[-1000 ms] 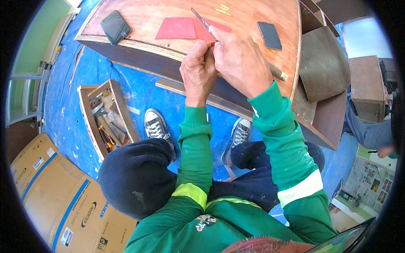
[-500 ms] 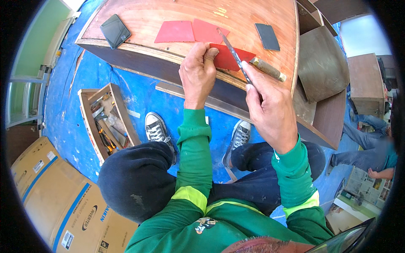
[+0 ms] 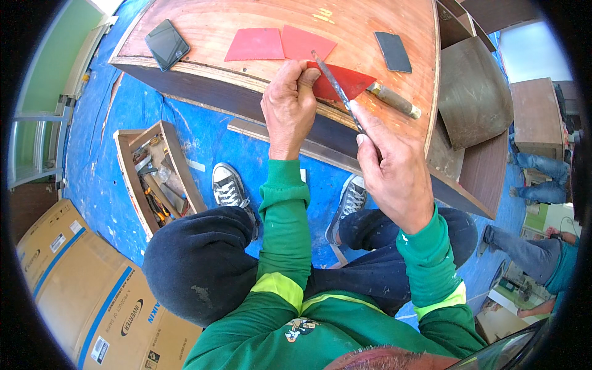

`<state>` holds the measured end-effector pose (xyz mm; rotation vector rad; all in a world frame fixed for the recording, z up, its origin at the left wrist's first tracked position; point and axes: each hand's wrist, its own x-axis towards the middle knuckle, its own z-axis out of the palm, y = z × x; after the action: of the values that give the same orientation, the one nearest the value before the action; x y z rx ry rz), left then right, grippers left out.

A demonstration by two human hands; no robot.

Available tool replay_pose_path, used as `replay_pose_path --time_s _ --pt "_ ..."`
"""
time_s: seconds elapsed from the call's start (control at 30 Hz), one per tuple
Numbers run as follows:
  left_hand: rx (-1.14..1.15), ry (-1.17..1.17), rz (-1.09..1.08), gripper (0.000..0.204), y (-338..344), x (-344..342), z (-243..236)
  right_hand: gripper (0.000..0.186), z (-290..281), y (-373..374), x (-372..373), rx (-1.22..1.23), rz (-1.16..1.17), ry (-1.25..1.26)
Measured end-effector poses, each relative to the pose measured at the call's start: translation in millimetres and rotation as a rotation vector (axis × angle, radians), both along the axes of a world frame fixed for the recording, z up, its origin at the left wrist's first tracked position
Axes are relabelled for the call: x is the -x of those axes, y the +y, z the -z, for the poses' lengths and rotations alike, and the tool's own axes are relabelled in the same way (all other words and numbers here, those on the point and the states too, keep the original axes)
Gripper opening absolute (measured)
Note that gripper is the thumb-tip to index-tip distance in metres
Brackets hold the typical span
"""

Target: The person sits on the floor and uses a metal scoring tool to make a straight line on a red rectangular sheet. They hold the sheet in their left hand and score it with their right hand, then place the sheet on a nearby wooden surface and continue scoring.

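Note:
My left hand pinches the left end of a red sheet between thumb and fingers at the front edge of a wooden cabinet top. Lying slantwise across that sheet is a narrow, dark, speckled blade with a rusty-looking tip. My right hand grips its near end, index finger stretched along it. Just beyond the right hand rests a tool with a worn wooden handle; the sheet partly covers its other end. Two paler red pieces, one on the left and one on the right, lie flat behind.
A dark rectangular piece lies at the top's right, a black phone at its left corner. On the blue floor sheet stands a wooden tray of tools. A large carton is at lower left; another person is far right.
My right hand and the blade have dropped slightly toward me, and the tip sits lower and a little left. The left hand keeps its hold. At far right, the other person has shifted.

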<state>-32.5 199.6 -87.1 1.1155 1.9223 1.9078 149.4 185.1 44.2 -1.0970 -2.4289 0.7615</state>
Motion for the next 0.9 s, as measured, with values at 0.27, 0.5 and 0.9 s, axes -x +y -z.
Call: replay_pose_path --time_s 0.27,0.5,0.9 --pt "0.025 -0.018 -0.005 0.009 -1.1 -1.1 -1.8 0.049 4.7 -1.4 -2.3 -0.091 -0.016 0.002" --pt "0.027 0.023 -0.012 0.007 -1.2 -0.4 -2.4 0.046 6.9 6.5 10.3 -0.167 -0.029 -0.067" --pt "-0.005 -0.005 0.0 0.01 1.6 1.8 7.4 0.035 -24.0 54.2 61.5 -0.321 -0.018 0.09"
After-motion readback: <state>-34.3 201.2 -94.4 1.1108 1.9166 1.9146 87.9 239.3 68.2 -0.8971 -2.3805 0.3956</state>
